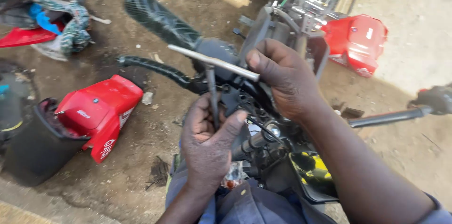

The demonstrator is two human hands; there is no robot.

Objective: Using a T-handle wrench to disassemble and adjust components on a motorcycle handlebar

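T-wrench (214, 61): metal, crossbar level, shaft pointing down into the handlebar (160, 19) clamp area.
Right hand (287, 80): closed on the crossbar's right end.
Left hand (209, 134): fingers wrapped round the shaft.
Ground: red panel (101, 111) left; another (355, 43) upper right.

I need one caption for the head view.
Both hands work a T-handle wrench on a motorcycle handlebar.

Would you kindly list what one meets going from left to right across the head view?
Red panel on the ground → left hand on the T-shaped wrench → right hand → red cover → far lever.
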